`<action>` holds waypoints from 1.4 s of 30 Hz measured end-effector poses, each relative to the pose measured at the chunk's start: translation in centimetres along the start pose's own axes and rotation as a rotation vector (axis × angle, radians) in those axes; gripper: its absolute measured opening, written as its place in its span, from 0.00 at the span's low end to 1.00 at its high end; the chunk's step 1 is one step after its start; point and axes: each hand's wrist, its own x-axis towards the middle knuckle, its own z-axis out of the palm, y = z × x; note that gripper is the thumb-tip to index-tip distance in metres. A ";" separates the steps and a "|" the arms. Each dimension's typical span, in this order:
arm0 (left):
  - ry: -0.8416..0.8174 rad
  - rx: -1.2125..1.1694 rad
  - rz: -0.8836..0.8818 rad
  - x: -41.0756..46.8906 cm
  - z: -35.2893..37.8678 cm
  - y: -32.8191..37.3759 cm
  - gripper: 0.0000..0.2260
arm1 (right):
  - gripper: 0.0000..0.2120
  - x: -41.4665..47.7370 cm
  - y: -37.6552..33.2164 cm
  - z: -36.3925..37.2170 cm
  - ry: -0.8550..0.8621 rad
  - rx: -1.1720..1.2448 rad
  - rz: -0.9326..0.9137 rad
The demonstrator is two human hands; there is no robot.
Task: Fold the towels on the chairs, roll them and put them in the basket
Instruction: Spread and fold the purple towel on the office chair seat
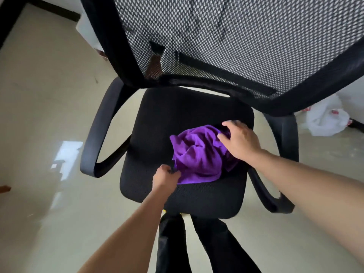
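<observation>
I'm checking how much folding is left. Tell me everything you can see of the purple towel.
The purple towel is a soft, thin-looking cloth, crumpled into a loose heap with creases, not yet folded. It lies on the black chair seat, right of its middle. The left hand pinches its near left edge; the right hand rests with spread fingers on its far right part.

Crumpled purple towel (pixel 199 154) bunched on black chair seat (pixel 157 134)
</observation>
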 end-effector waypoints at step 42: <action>0.488 0.337 0.557 7.3 -7.6 1.7 0.23 | 0.12 -12.4 -1.8 11.3 -0.262 0.513 0.625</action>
